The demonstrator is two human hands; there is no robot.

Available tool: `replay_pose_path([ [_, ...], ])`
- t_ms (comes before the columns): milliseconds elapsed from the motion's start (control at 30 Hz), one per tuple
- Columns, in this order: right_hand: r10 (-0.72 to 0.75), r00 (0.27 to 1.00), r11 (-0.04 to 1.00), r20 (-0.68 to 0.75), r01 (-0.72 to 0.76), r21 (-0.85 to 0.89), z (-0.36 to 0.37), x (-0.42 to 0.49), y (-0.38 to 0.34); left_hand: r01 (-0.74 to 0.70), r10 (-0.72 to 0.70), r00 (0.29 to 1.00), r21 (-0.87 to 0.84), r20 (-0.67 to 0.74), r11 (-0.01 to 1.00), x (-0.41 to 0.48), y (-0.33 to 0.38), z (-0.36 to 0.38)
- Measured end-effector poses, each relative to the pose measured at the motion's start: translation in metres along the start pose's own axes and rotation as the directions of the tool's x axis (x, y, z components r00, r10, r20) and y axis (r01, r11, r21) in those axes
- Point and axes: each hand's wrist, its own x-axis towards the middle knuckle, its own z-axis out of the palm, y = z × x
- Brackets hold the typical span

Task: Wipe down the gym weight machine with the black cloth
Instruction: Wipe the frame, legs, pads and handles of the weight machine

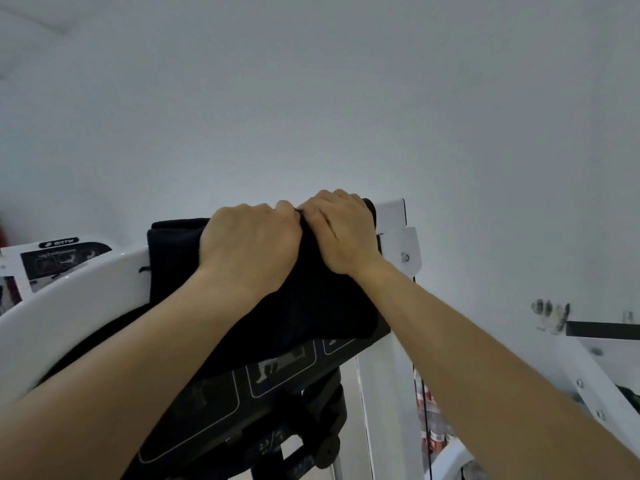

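The black cloth (263,306) lies draped over the top edge of the weight machine (69,313), hanging down over its dark instruction panel (207,403). The left hand (249,247) and right hand (341,233) sit side by side on the crest, knuckles touching, fingers curled over the far edge and clamping the cloth. To the left, cloth extends past the hand along the white curved frame. To the right, a short white bracket (403,244) ends the top. Beyond is bare pale wall (311,98).
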Motion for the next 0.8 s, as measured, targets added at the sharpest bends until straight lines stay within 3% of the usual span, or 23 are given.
replay_pose_path([
  [300,0.18,0.984,0.982,0.007,-0.18,-0.052,-0.021,0.013,0.089,-0.089,0.093,0.994,-0.069,0.055,0.994,0.075,0.074,0.022],
  [500,0.238,0.971,0.969,0.013,-0.238,0.07,-0.022,0.016,0.117,-0.135,0.141,0.985,-0.072,0.098,0.988,0.095,0.092,0.025],
  [633,0.201,0.979,0.962,0.045,-0.188,-0.198,-0.028,0.01,0.101,-0.14,0.145,0.987,-0.065,0.075,0.988,0.078,0.078,0.02],
  [800,0.138,0.986,0.981,0.096,-0.122,-0.152,-0.011,0.008,0.026,-0.094,0.095,0.994,-0.034,0.055,0.995,0.028,0.017,0.006],
])
